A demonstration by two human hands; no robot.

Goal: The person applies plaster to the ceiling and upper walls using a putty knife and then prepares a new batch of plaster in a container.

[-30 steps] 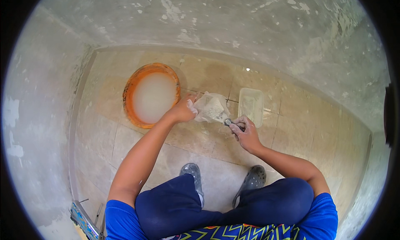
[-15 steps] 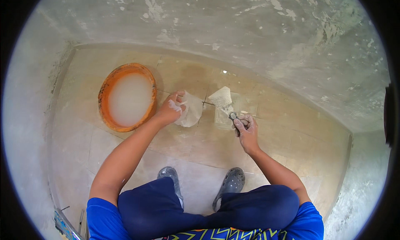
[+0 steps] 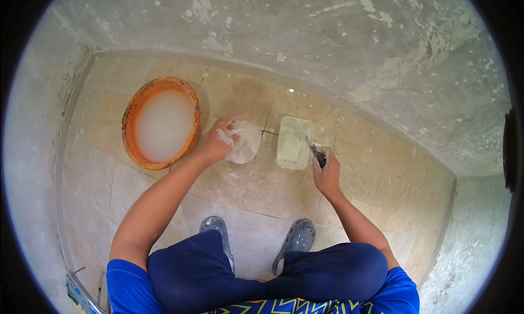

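My left hand (image 3: 219, 144), smeared with white, grips a pale, translucent plastic bag (image 3: 249, 144) just above the tiles. In my right hand (image 3: 327, 175) is the black handle of a putty knife (image 3: 319, 158). Its blade is turned nearly edge-on and reaches over the right side of a small rectangular plastic tub (image 3: 293, 164), which holds pale, greenish-white paste or powder. Whether the blade tip touches the contents I cannot tell. White residue also coats the fingers of my right hand.
Left of my left hand stands an orange basin (image 3: 126, 126) of cloudy white water. A patchy grey plastered wall (image 3: 327, 46) rises beyond the tiled floor (image 3: 229, 186). My grey clogs (image 3: 297, 238) are planted nearby. A metal-edged object (image 3: 84, 297) lies at lower left.
The putty knife's blade was broadside with pale material on it, partly covering the tub; it has turned edge-on and shifted right, uncovering the tub. My left hand still holds the bag.
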